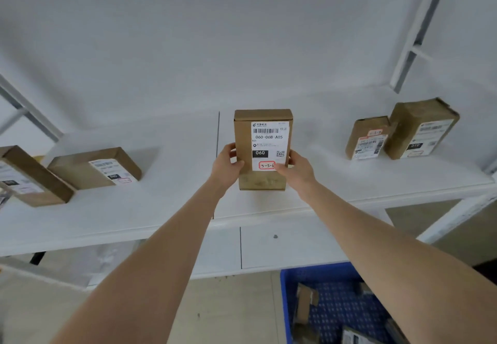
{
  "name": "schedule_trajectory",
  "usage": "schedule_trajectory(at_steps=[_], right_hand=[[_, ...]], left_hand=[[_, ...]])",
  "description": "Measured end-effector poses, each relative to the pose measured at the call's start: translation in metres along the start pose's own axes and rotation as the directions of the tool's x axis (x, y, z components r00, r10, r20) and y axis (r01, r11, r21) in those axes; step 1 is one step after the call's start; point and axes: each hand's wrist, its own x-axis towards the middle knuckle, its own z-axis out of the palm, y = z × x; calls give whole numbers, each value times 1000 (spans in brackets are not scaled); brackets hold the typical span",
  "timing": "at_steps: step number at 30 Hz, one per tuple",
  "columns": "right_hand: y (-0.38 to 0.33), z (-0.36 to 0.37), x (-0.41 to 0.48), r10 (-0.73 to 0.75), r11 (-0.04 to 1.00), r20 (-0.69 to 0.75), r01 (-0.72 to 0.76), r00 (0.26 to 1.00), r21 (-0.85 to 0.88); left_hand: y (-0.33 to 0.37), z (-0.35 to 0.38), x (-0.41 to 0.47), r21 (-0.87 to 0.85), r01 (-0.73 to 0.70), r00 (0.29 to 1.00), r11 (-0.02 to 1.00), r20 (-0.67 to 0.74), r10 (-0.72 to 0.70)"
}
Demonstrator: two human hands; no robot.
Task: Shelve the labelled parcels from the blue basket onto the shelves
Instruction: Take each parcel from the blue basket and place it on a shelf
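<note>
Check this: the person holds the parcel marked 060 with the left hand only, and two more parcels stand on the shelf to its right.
Wrong: both hands hold the parcel. The head view shows the left hand on its left edge, the right hand on its right edge. Two more parcels do stand on the shelf to its right.

A plain white wall (242, 34) rises behind the upper shelf (166, 160), a white board with a thin dark seam (217, 133) running from its back edge to its front edge. White metal uprights stand at its left end (24, 112) and right end (419, 28), their inner faces grey. Below its front edge is a lower shelf (295, 246), also white and seamed, with a small dark mark (275, 236). The floor (228, 311) is pale beige and speckled. The light is soft and even.
</note>
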Motion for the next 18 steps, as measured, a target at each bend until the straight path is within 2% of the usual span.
schedule_trajectory(at_steps=[7,14,18], right_hand=[[5,35,15,-29,997,-9,28,1000,-70],[20,48,8,-53,998,8,53,999,-36],[22,50,2,-89,994,12,89,996,-69]], left_hand=[[-17,-19,6,31,22,996,999,-82,-20],[-26,-29,-3,106,30,997,994,-73,-22],[-22,-27,-16,111,-82,984,990,-149,98]])
